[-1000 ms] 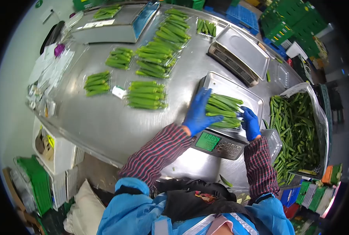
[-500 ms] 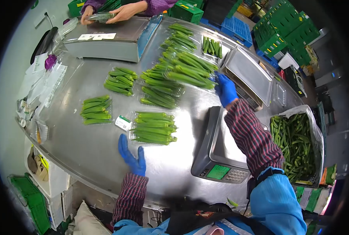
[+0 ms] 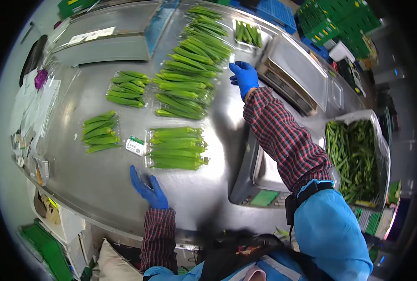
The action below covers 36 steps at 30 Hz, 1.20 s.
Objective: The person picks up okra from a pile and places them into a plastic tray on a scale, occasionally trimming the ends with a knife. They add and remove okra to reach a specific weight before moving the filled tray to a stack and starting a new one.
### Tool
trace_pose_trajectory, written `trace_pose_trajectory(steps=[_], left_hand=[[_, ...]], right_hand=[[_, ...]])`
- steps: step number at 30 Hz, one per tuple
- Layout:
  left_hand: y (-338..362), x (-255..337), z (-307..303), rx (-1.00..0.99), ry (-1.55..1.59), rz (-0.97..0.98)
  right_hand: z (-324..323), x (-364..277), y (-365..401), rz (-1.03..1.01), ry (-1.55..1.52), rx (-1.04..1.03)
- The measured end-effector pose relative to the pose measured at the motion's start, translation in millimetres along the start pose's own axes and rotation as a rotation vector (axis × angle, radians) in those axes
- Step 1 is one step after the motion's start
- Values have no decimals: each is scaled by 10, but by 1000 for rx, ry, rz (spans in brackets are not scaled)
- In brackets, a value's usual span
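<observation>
Head view, nearest first: I have the left hand point(image 3: 150, 189) palm-up over the steel table point(image 3: 101, 187), thumb and fingers wide apart, nothing in it. It is best kept low and relaxed there, clear of the nearest okra pack point(image 3: 178, 147), which lies flat and by itself just beyond the fingers. A label card point(image 3: 135, 145) sits right beside that pack, so I would guide any touch from the open side rather than brush across the card.

Over to the right, the forearm passes above the near scale point(image 3: 244, 164); I would carry the elbow high enough not to bump its pan. Farther out, the right hand point(image 3: 245, 78) is loosely spread, with no pack visible in it, just beside the row of overlapping okra packs point(image 3: 190, 70). Glare probably hides some wrap edges there, so fingertips should come away straight and gently, lest they drag the film. Beyond, a small okra tray point(image 3: 248, 33) lies near the far scale point(image 3: 297, 70); a short, level withdrawal should spare both.
</observation>
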State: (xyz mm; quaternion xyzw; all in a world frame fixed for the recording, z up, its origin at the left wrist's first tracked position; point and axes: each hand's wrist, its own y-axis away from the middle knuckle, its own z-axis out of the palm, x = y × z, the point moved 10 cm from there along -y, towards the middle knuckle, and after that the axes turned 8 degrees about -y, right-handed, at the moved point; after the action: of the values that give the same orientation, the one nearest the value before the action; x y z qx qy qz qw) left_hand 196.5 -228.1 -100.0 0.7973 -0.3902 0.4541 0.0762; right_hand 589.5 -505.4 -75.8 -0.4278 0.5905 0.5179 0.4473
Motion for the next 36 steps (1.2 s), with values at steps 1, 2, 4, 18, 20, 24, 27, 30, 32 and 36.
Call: trace_pose_trajectory(steps=[1,2,4,18,20,24,27,30,32,36], left_hand=[[-27,44,16,-35,1,15],[-36,-5,-13,-27,-8,-67],[32,-87,9,25,50,-89],[228,1365,-5,73,149,403],[511,2029,226,-58,120,475],[1204,3016,702,-197,158,694],[1717,3530,1091,-398,259,617],[2151,3857,1578,-590,287,622],[2614,4216,1890,-854,222,745],[3391,5106,1947,-855,82,1326]], right_hand=[[-145,-59,107,-45,29,-24],[-301,-83,238,-80,-48,-86],[-841,-165,669,-177,-46,-120],[-5614,373,4116,-364,1047,357],[-5324,523,4118,-477,1211,203],[-5236,805,3896,-402,1349,109],[-5276,783,3889,-252,1337,-17],[-5353,730,3821,-356,1198,112],[-5491,666,3871,-596,959,227],[-5486,183,4103,-784,591,158]])
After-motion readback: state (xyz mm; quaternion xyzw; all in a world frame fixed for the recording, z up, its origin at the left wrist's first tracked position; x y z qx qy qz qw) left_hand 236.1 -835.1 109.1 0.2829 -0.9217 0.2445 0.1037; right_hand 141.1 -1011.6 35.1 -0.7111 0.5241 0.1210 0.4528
